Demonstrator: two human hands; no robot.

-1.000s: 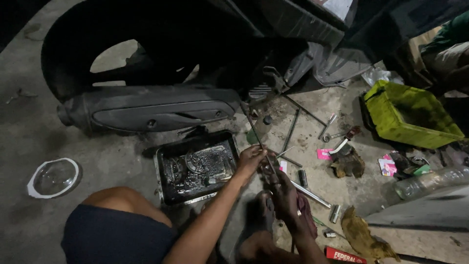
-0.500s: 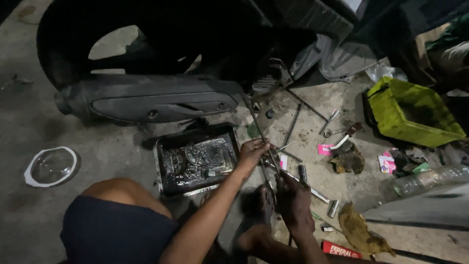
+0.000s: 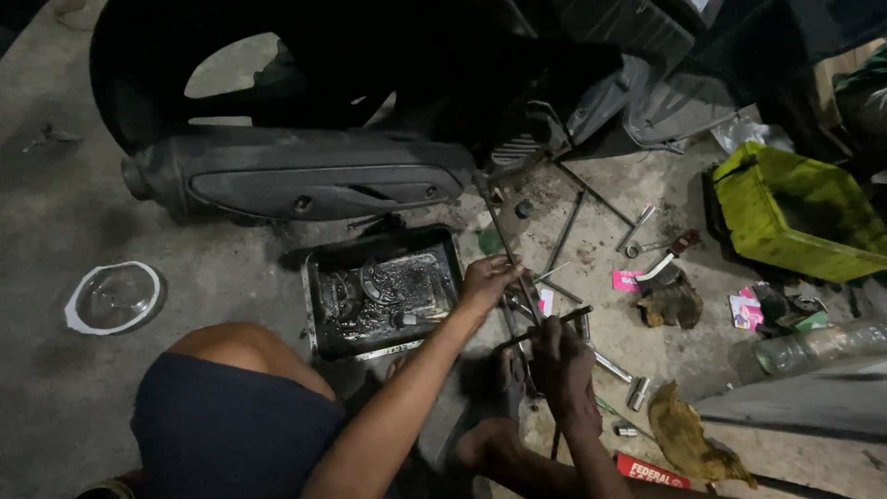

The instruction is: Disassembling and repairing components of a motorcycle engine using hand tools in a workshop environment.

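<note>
- The thin dark rod [image 3: 545,325] lies slanted across the right hand [image 3: 562,365], low in the middle of the view, its far end pointing up and to the right over the concrete floor [image 3: 55,407].
- The right hand's fingers are curled shut around the rod; the left hand [image 3: 488,279] is just beyond it, fingers bent down among the tools on the floor, and whether they pinch anything I cannot tell.
- Nearest the camera are a bare knee and dark shorts [image 3: 231,425], with both forearms reaching out from them.
- Just beside the right hand lie small metal sockets [image 3: 637,393], with a crumpled brown rag [image 3: 688,444] near them.
- Left of the left hand, almost touching it, sits a black tray [image 3: 319,277] of oily, dark parts.
- Well to the left lies a clear round lid [image 3: 115,296].
- Beyond the hands, long bars and wrenches [image 3: 564,231] lie scattered, with another dirty rag [image 3: 670,300] to their right.
- Far right stands a yellow-green bin [image 3: 785,208], and a clear plastic bottle [image 3: 813,346] lies nearer than it.
- Farthest back is a scooter's black exhaust muffler [image 3: 305,180], under the rear wheel [image 3: 277,65].
</note>
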